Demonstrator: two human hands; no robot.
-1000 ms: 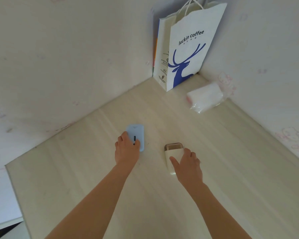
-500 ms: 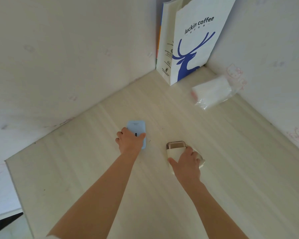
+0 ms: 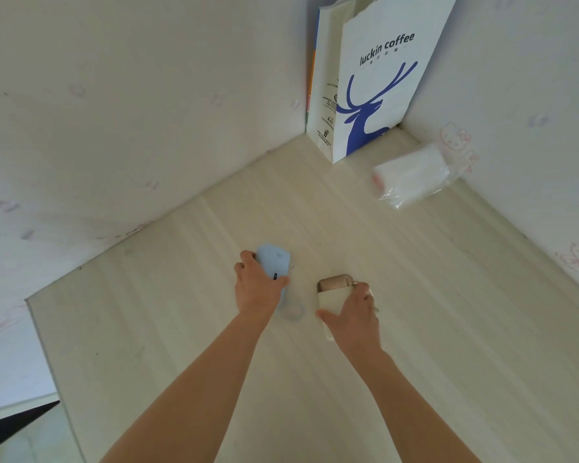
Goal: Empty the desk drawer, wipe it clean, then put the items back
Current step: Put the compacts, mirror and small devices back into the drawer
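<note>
- Head view: on the pale worktop, well short of the coffee bag in the far corner, the left hand curls round a light-blue device, fingers on its left edge, thumb on its right.
- Beside it on the right, the right hand grips a cream device, its long axis pointing toward the bag.
- Each item already lies in its nearer hand; a lift looks next.

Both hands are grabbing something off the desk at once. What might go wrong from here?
1. The left hand holds the blue device only by its near end; it may slip.
2. The right hand covers most of the cream device; its grip is hard to judge.
</note>
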